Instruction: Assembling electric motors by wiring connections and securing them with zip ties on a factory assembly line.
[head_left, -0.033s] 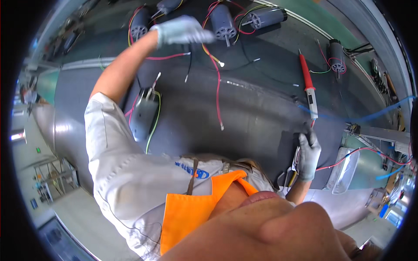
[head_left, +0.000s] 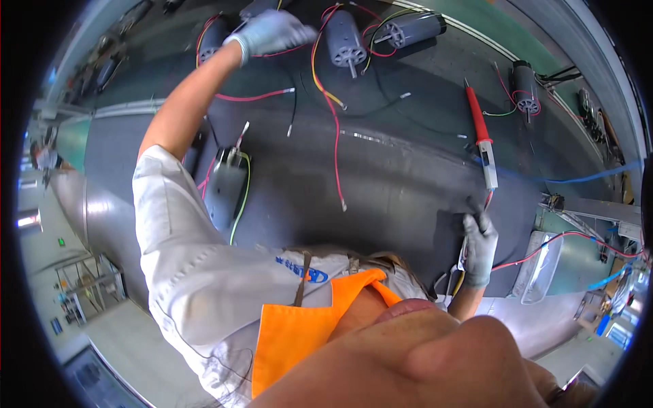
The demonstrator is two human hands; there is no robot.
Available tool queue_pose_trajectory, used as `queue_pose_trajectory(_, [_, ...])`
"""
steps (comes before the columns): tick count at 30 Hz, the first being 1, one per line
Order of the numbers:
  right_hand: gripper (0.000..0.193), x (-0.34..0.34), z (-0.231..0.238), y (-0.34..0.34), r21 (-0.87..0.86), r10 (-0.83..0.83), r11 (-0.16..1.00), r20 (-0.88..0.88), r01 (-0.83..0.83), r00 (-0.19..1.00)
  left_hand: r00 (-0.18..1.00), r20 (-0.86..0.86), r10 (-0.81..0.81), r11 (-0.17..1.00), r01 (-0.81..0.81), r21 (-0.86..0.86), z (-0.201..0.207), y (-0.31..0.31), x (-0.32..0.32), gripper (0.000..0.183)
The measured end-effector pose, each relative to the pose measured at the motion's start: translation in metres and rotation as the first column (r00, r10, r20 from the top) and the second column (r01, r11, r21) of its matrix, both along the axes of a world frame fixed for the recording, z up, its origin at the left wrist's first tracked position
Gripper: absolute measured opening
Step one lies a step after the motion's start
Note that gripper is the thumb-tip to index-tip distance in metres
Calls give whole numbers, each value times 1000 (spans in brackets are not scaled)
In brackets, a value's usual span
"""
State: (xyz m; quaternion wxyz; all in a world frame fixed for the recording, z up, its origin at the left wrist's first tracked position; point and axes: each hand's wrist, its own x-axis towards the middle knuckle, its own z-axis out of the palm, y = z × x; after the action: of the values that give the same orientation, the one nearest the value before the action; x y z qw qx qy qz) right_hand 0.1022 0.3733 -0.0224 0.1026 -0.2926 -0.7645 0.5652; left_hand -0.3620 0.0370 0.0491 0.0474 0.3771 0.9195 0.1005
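My gloved left hand (head_left: 275, 35) is stretched over the far side of the bench, fingers extended and slightly blurred, with nothing visible in them. It is nearest to a grey motor (head_left: 212, 37) and a second motor (head_left: 257, 8), which it partly covers. A grey motor (head_left: 343, 41) with a bare shaft lies just right of it, red and yellow leads trailing toward me. Close to my body on the right, my gloved right hand (head_left: 480, 248) is closed round a plier-like hand tool (head_left: 459, 280), whose handles show below the palm; its working end is hidden.
A red-and-white electric screwdriver-like tool (head_left: 481, 132) lies ahead of my right hand. Motors lie at the far right (head_left: 415, 29), by the right edge (head_left: 524, 88) and near my left arm (head_left: 226, 189). A clear tray (head_left: 541, 268) sits right, beside a red cable (head_left: 544, 246).
My left hand has moved a little left and away from me. The loose red lead has shifted slightly. My right hand stays almost in place.
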Motion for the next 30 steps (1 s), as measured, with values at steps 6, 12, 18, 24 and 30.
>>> queue_pose_trajectory(6, [42,-29,6,-56,-26,195,981,138,-194,971,832,-103,545,824,-508,252,-110,-79,-239,70])
queue_pose_trajectory(12, [40,-38,-19,-65,-275,82,959,40,-68,996,738,661,134,819,-458,346,-66,-53,-164,76])
queue_pose_trajectory(18, [33,-86,-1,-88,367,498,814,-40,-451,866,320,942,100,706,-690,159,-54,-40,-28,52])
queue_pose_trajectory(24, [37,-117,-1,-114,-182,182,937,-476,-298,861,470,881,-44,734,-583,348,41,-42,214,69])
queue_pose_trajectory(30, [33,-99,-8,-193,-540,444,446,-558,-713,701,699,714,-43,841,-360,403,82,-26,308,95])
